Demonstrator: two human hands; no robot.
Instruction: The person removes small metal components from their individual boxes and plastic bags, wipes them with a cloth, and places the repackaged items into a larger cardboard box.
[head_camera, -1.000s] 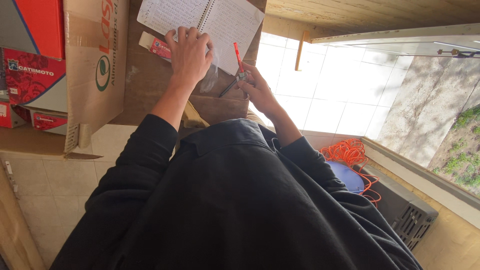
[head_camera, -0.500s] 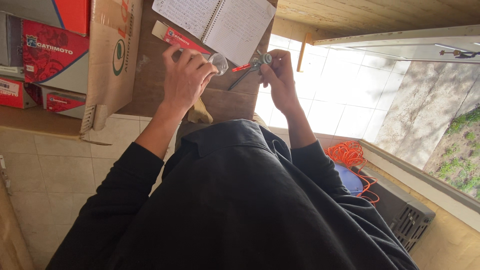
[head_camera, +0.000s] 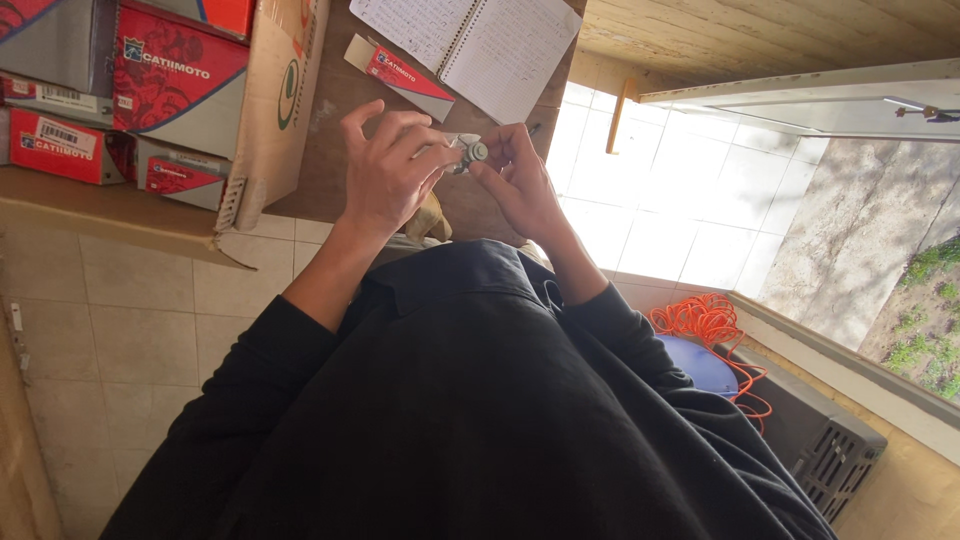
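I see a small grey metal part, round-ended, held above the brown table, between both hands and just below the open spiral notebook. The left hand is closed on one side of it, thumb and fingertips pinching; the right hand grips the other side, fingers curled around it. Its far end is hidden, so I cannot tell its full shape.

A flat red and tan packet lies beside the notebook. A tan cardboard flap and stacked red and grey boxes stand along the left wall. Well apart, an orange cord is coiled on a blue round object by a dark crate.

Risk, in my judgement: the part is small and held only at the fingertips over the table edge. A slip while turning it could drop it into the lap or onto the tiled floor, where it may roll off.

Against the earlier frames: a second ago the left hand lay flat on the notebook and the right held a red pen. The pen is no longer in view, and both hands have come together on the part.
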